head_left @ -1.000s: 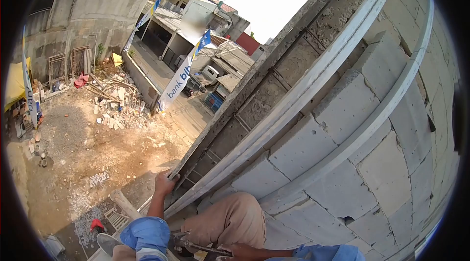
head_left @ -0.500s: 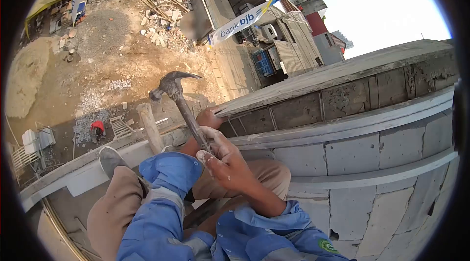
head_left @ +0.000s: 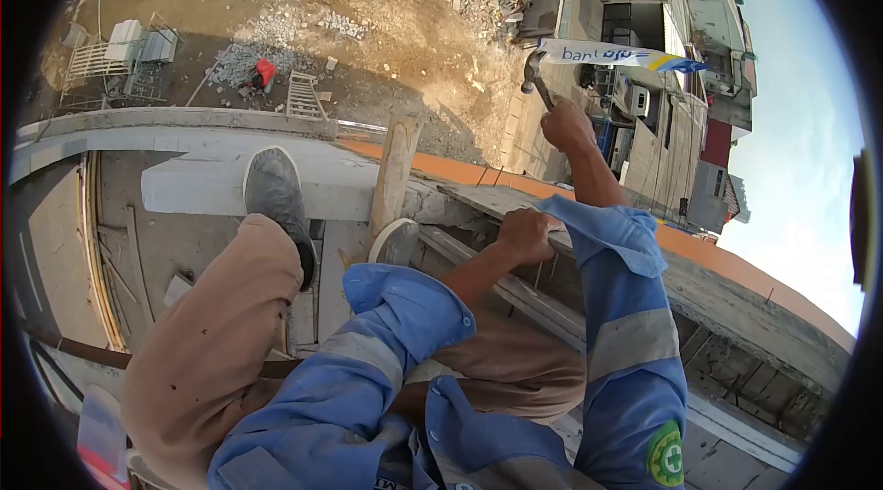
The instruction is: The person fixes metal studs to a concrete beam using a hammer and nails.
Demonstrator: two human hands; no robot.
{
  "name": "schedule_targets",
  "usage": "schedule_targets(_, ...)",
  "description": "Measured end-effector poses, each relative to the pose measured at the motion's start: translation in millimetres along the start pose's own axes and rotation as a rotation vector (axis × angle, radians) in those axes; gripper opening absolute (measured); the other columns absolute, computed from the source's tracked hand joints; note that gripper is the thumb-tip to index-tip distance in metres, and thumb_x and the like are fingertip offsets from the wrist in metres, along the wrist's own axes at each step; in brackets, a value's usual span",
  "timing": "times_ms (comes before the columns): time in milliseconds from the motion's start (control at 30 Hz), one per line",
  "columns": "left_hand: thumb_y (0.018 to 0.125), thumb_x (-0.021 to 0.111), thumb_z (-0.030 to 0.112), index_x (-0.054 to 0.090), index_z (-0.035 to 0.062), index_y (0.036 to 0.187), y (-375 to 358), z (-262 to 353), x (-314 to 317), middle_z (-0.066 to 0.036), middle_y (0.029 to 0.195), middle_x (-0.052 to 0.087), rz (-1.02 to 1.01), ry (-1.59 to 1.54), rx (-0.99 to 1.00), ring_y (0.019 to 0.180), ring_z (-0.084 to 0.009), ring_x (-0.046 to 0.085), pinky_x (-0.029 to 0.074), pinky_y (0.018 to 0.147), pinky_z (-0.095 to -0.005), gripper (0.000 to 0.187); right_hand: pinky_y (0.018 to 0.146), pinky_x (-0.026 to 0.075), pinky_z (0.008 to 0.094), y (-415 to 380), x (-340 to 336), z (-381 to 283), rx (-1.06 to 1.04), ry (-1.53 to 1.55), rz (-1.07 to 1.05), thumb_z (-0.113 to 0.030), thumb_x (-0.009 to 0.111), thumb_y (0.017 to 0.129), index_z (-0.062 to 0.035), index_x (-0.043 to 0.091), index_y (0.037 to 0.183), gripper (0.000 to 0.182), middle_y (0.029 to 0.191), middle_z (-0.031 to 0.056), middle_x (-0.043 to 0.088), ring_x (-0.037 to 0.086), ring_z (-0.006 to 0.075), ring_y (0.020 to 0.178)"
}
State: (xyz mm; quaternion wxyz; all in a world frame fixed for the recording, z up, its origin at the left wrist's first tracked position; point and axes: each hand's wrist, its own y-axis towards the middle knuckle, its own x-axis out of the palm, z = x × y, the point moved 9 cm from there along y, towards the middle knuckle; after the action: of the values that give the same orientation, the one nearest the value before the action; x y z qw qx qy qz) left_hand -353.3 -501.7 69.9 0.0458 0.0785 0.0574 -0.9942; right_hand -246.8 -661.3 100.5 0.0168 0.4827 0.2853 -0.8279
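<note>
A worn, dark metal claw hammer (head_left: 533, 74) is gripped in the closed right hand (head_left: 568, 127), its head beyond the fingers, while below that hand a rough grey board (head_left: 708, 288), seemingly wooden, is clasped at its edge by the left hand (head_left: 528, 235).

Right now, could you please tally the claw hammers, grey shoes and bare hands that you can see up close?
Metal claw hammer: 1
Grey shoes with pale rims: 2
Bare hands, left hand and right hand: 2
Total: 5
</note>
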Motion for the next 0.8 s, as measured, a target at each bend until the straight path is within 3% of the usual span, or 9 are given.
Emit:
schedule_targets(167, 0.076, 0.064, 0.052, 0.069, 0.0124, 0.096, 1.3, -1.5, 5.2, -0.012, 0.094, 0.069, 0.093, -0.006, 0.028, 0.094, -0.0314, 0.067, 0.053, 0.082, -0.0427, 0.045, 0.056, 0.054, 0.0432, 11.0, 81.7, 15.0, -0.02, 0.074, -0.014, -0.011, 0.051, 0.084, 0.0081, 0.063, 0.1, 0.027, 0.077, 0.0231, 0.067, 0.067, 0.0323, 0.059)
schedule_targets(233, 0.077, 0.063, 0.054, 0.065, 0.0111, 0.109, 2.5, -3.3, 12.8, -0.013, 0.105, 0.067, -0.067, -0.054, 0.045, 0.105, -0.0276, 0.065, 0.052, 0.086, -0.041, 0.053, 0.048, 0.051, 0.0442, -1.6, 116.7, 32.7, 0.302, 0.216, -0.343, -0.008, 0.05, 0.084, 0.0097, 0.063, 0.084, 0.022, 0.069, 0.0211, 0.065, 0.065, 0.0302, 0.054)
schedule_targets(267, 0.077, 0.063, 0.054, 0.065, 0.0111, 0.109, 3.9, -5.0, 14.2, -0.013, 0.105, 0.067, -0.068, -0.047, 0.044, 0.105, -0.0276, 0.065, 0.052, 0.086, -0.041, 0.053, 0.044, 0.049, 0.0444, 1.6, 132.3, 41.2, 0.3, 0.25, -0.343, -0.006, 0.051, 0.083, 0.009, 0.062, 0.076, 0.02, 0.064, 0.02, 0.063, 0.063, 0.0293, 0.049)
schedule_targets(367, 0.077, 0.063, 0.052, 0.067, 0.0129, 0.106, -1.3, -5.5, 23.8, -0.011, 0.102, 0.068, -0.111, 0.055, 0.075, 0.103, -0.0262, 0.065, 0.052, 0.086, -0.0398, 0.049, 0.044, 0.049, 0.0446, -4.5, 151.2, 45.4, 0.224, 0.179, -0.398, -0.005, 0.052, 0.082, 0.01, 0.063, 0.077, 0.019, 0.063, 0.0214, 0.062, 0.064, 0.0308, 0.05)
schedule_targets(433, 0.068, 0.07, 0.05, 0.07, 0.0181, 0.091, -7.0, 1.1, 9.6, -0.006, 0.088, 0.069, 0.115, 0.065, 0.188, 0.086, -0.0235, 0.067, 0.053, 0.079, -0.0393, 0.039, 0.045, 0.05, 0.0449, -11.6, 160.5, 50.0, 0.228, 0.159, -0.396, -0.005, 0.052, 0.082, 0.0109, 0.063, 0.077, 0.02, 0.063, 0.0217, 0.062, 0.064, 0.0315, 0.05)
schedule_targets(600, 0.064, 0.073, 0.049, 0.07, 0.0199, 0.091, -0.3, -1.9, 9.5, -0.003, 0.09, 0.068, 0.1, 0.056, 0.138, 0.092, -0.021, 0.066, 0.052, 0.083, -0.0384, 0.04, 0.044, 0.05, 0.045, -10.9, 140.7, 41.7, 0.218, 0.182, -0.378, -0.007, 0.051, 0.083, 0.0135, 0.064, 0.082, 0.024, 0.063, 0.0219, 0.063, 0.065, 0.033, 0.05)
schedule_targets(700, 0.064, 0.074, 0.049, 0.07, 0.0206, 0.091, -2.8, -1.8, 17.3, -0.001, 0.092, 0.068, 0.058, 0.055, 0.14, 0.093, -0.0203, 0.066, 0.052, 0.083, -0.038, 0.039, 0.058, 0.054, 0.0468, -12.8, 124.2, 47.2, 0.284, 0.264, -0.244, -0.009, 0.051, 0.084, 0.0115, 0.064, 0.097, 0.027, 0.076, 0.0253, 0.067, 0.069, 0.0363, 0.065)
schedule_targets(767, 0.064, 0.074, 0.048, 0.07, 0.0206, 0.091, -3.6, -6.5, 11.8, 0.0, 0.093, 0.068, 0.083, 0.052, 0.145, 0.091, -0.0199, 0.066, 0.052, 0.083, -0.0374, 0.039, 0.077, 0.053, 0.048, -10.1, 89.3, 35.7, 0.104, 0.106, 0.183, -0.011, 0.053, 0.085, 0.0068, 0.058, 0.118, 0.038, 0.096, 0.0277, 0.067, 0.068, 0.0398, 0.088)
schedule_targets(800, 0.069, 0.07, 0.046, 0.07, 0.0195, 0.095, -4.1, -5.4, 13.4, -0.001, 0.098, 0.068, 0.033, 0.026, 0.165, 0.098, -0.0203, 0.065, 0.05, 0.088, -0.0366, 0.037, 0.077, 0.053, 0.048, -13.0, 92.6, 33.9, 0.101, 0.105, 0.179, -0.011, 0.053, 0.085, 0.0068, 0.058, 0.118, 0.038, 0.096, 0.0277, 0.067, 0.068, 0.0398, 0.088)
